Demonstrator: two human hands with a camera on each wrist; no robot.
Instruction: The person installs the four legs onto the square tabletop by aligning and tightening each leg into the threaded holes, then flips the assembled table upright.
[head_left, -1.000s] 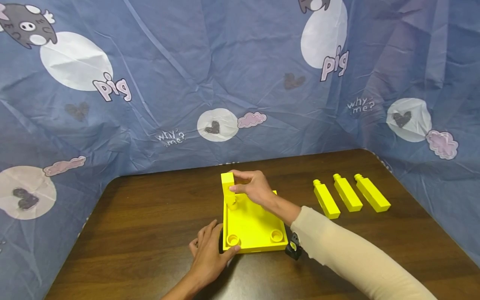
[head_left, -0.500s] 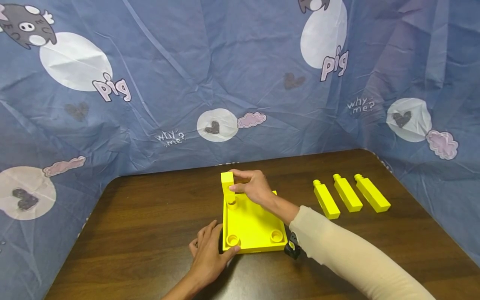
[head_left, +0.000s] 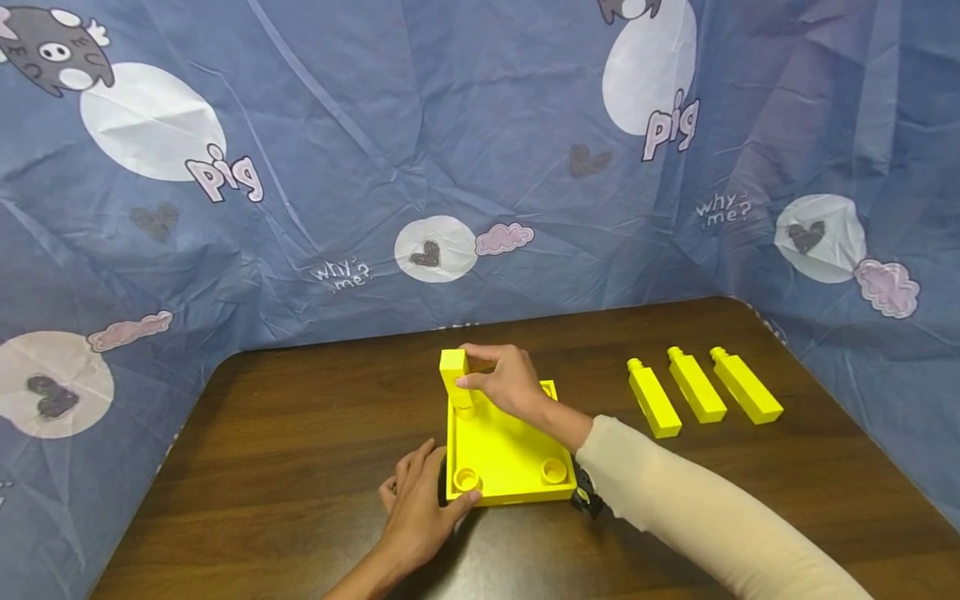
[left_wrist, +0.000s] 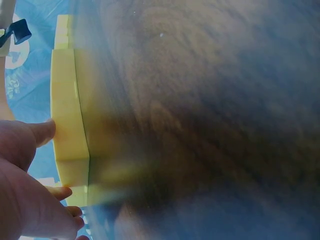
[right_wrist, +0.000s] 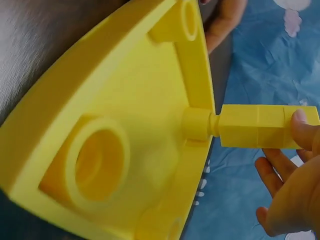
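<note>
Left hand [head_left: 420, 500] holds the near-left corner of the yellow tray [head_left: 510, 454], thumb on the near wall, same as a second ago. Two near sockets [head_left: 554, 472] show open bores. Right hand [head_left: 508, 382] pinches a yellow post [head_left: 453, 368], neck down at the far-left socket [head_left: 465, 412]; post slightly lower than before, less neck showing. Depth inside: cannot tell. Far-right socket [head_left: 547, 390] mostly hidden by right hand. Three other posts [head_left: 697, 387] lie to the right on the table [head_left: 300, 450], unmoved. Printed blue curtain [head_left: 300, 167] behind, cut off by frame.

A tray [head_left: 510, 446] is resting on the table [head_left: 300, 467], one peg [head_left: 453, 373] at its ten-o'clock corner, three pegs [head_left: 697, 389] toward two o'clock.
</note>
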